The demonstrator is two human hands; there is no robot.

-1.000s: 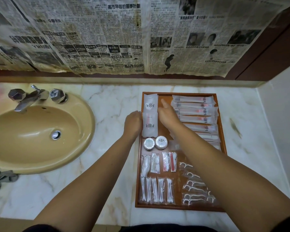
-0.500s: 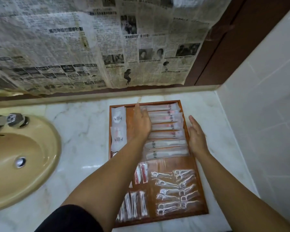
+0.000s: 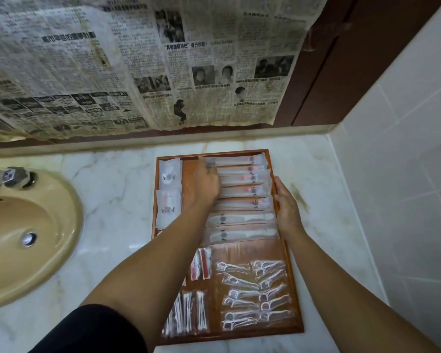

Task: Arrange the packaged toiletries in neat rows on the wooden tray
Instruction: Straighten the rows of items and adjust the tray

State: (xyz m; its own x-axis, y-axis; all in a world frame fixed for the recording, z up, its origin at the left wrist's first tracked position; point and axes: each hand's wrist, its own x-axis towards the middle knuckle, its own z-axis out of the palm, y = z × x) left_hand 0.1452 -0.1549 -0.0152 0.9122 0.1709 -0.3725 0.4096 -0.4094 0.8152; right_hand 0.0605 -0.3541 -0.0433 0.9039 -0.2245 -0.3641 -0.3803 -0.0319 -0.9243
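- head view: wooden tray (image 3: pixel 239 334) on marble counter (image 3: pixel 112 189), toiletry packets in rows inside.
- left hand (image 3: pixel 206 183) flat on toothbrush packets (image 3: pixel 242 179), fingers blurred; right hand (image 3: pixel 285 203) straight-fingered against the tray's right rim.
- step looks like squaring that column; next calls for gentle, even nudges.

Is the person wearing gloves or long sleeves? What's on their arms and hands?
No gloves. The left hand and the right hand are both bare, with no ring, watch or bracelet showing. The left arm has a black sleeve high up, near the bottom of the picture. The right arm shows no sleeve at all.
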